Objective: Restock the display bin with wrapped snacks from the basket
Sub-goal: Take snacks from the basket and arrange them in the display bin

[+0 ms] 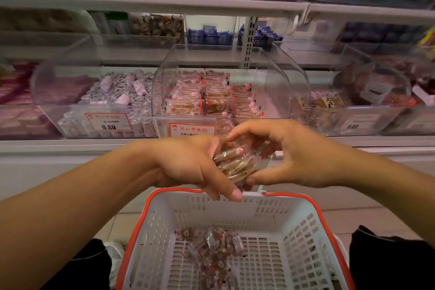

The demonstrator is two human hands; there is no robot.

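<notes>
A stack of clear-wrapped brown snacks [237,163] is pressed between my left hand [188,162] and my right hand [289,155], above the far rim of the basket. The white plastic basket [303,226] with an orange rim stands on the floor below my hands. Several more wrapped snacks [211,247] lie loose on its bottom. Straight ahead on the shelf is the clear display bin [280,87], with rows of the same snacks filling its left and middle. The bin's right side is bare.
A bin of silver-wrapped sweets [117,92] stands to the left, and a bin of dark packets [329,103] to the right. Price tags hang on the bin fronts. Upper shelves hold more goods. My dark-clothed knees flank the basket.
</notes>
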